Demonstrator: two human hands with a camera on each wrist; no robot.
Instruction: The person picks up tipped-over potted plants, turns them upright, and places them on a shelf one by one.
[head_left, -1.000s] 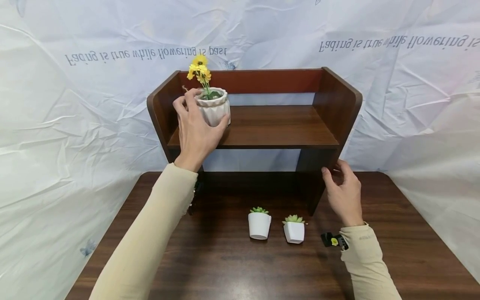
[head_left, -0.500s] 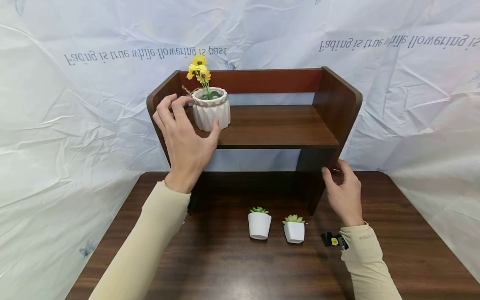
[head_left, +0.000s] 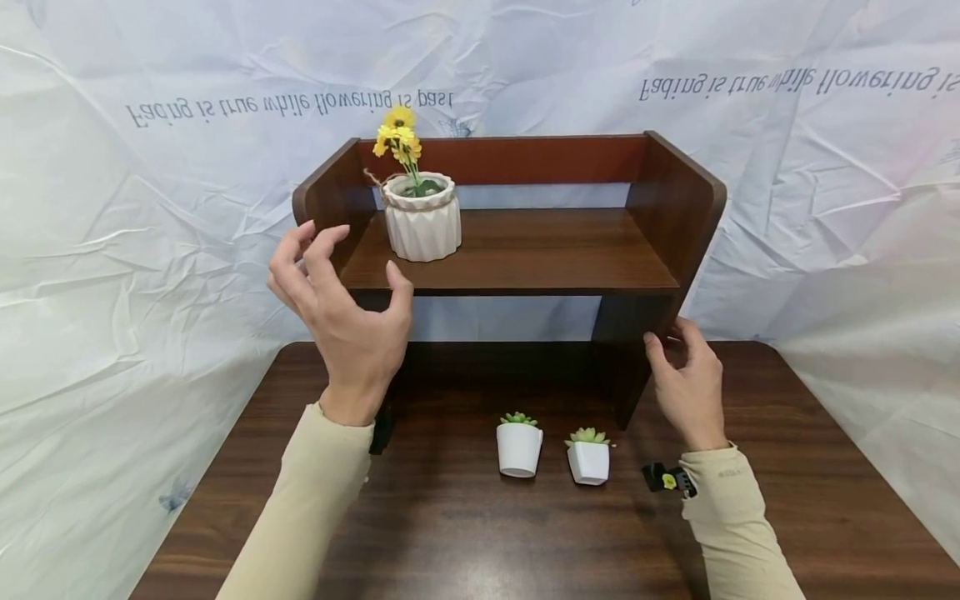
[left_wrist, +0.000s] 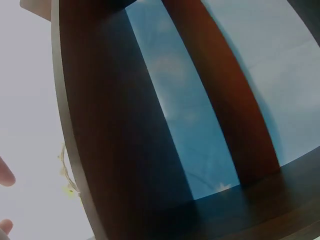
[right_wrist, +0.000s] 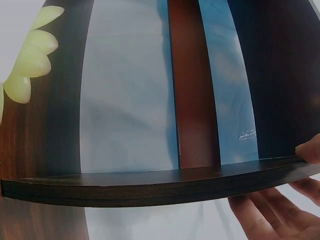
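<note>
Head view: the left hand (head_left: 341, 321) is hanging before the left end of a dark wooden shelf unit (head_left: 540, 246), its fingers spreading in a loose curve and its thumb standing well away from them; it is holding nothing, and a gap is separating it from the flowerpot (head_left: 423, 232). The right hand (head_left: 690, 387) is pinching the right side panel (head_left: 678, 217) below the shelf board, the thumb lying at the near edge and the other fingers passing behind. The flowerpot is standing upright on the left part of the upper shelf; its white, fluted wall is rising to a scalloped rim, twine (head_left: 433, 205) is circling the neck, and yellow flowers (head_left: 397, 137) are leaning slightly left on green stems. Two white-potted succulents, a taller one (head_left: 518, 452) and a smaller one (head_left: 588, 463), are sitting side by side on the table (head_left: 480, 533). Left wrist view: two fingertips (left_wrist: 6, 174) are entering at the edge, so one cannot tell from here how widely the hand is spreading; a thin strand (left_wrist: 67, 172) is showing beyond a dark board. Right wrist view: the thumb is pressing one face of the panel while the fingers are bearing on the other; pale green leaves (right_wrist: 35, 60) are showing at upper left.
</note>
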